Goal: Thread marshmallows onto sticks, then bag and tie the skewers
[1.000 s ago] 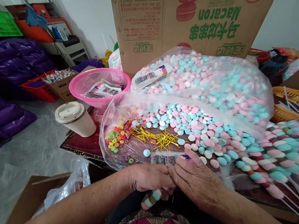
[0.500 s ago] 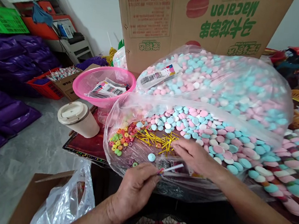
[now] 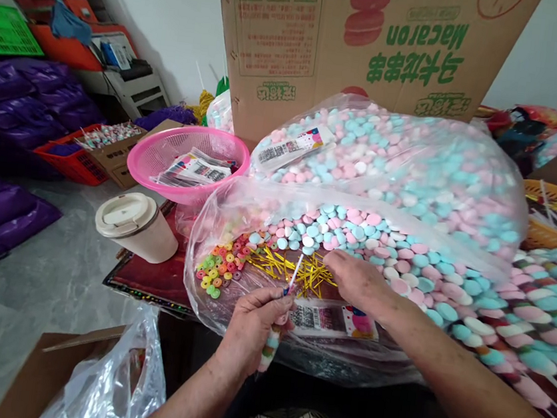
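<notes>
Got one skewer (image 3: pixel 268 351) in the left hand (image 3: pixel 256 315), gripped snugly below the thumb, with a slim white stick (image 3: pixel 296 271) poking up and a chunky candy end hanging under the fist. Over at the right hand (image 3: pixel 357 280): reaching down beside the gold ties (image 3: pixel 319 277), fingertips bent. Can't tell if pinching one. Thin, shiny, metallic-looking, way too tangled for a count.

Between the hands, one flat, glossy printed packet (image 3: pixel 336 321). Counting a second packet (image 3: pixel 290 150) on top of the one big bag (image 3: pixel 384 206), thin see-through plastic full of smooth puffy discs (image 3: pixel 407 253). Pink, blue and white, hopeless to number. Left of the ties, a patch of small ring candies (image 3: pixel 221 267), also too many.

Farther left, one round pink mesh basket (image 3: pixel 138 161) with several overlapping packets inside, plus one pale tapered lidded cup (image 3: pixel 157 239). Off to the right, a lumpy skewer heap (image 3: pixel 535 319), uncountable. Behind it all, one cardboard box (image 3: pixel 320 59), printed upside down.
</notes>
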The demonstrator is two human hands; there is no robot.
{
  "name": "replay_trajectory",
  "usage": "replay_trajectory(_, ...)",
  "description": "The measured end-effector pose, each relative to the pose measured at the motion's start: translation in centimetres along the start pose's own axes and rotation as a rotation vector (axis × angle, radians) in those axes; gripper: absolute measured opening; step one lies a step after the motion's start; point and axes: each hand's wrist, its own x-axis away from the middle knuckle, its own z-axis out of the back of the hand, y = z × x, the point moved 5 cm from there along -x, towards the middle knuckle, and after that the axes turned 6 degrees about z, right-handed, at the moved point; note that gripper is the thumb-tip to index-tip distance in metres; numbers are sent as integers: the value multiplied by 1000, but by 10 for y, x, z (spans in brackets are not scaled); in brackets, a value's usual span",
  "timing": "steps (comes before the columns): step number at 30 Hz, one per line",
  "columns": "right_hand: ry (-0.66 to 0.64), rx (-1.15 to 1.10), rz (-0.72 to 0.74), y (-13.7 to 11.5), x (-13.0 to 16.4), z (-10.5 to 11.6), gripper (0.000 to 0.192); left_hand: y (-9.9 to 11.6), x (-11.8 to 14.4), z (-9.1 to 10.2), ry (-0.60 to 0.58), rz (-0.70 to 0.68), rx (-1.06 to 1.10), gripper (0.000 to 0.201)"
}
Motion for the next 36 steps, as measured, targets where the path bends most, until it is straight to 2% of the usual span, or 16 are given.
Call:
replay_trajectory(3, -41, -15, 108, -5, -11, -10, 18, -2, 0, 3, 5, -6, -3, 22)
replay_trajectory(6, -59, -46, 142, -3, -16, -8, 16, -3, 2, 9, 23, -2, 14, 22)
replay_trajectory(9, -36, -92, 88, 5, -7, 4, 21, -4, 1, 9, 27, 17, 36, 22)
replay_trajectory(13, 0, -166, -26, 17, 16, 20, 22, -6, -5, -6, -32, 50, 63, 22)
replay_trajectory(18, 103, -365, -167, 17, 33, 24, 19, -7, -11, -20, -77, 78, 72, 20)
replay_trajectory(20, 83, -256, -94, 6, 29, 19, 19, -8, -11, -20, -81, 79, 66, 20)
replay_trajectory(22, 4, -128, 22, -10, 21, 8, 21, -9, -10, -18, -65, 84, 61, 21)
replay_trajectory(24, -53, -74, 76, -19, 12, -3, 22, -9, -7, -15, -48, 89, 60, 22)
replay_trajectory(27, -51, -81, 51, -17, 6, -7, 23, -8, -4, -12, -32, 87, 71, 22)
replay_trajectory(30, -33, -99, 21, -7, 15, 5, 25, -8, -5, -10, -19, 79, 79, 22)
replay_trajectory(32, 15, -226, -23, -4, 27, 18, 25, -9, -8, -11, -15, 79, 75, 22)
replay_trajectory(36, 117, -785, -83, -28, 49, 27, 26, -12, -11, -22, -52, 55, 69, 18)
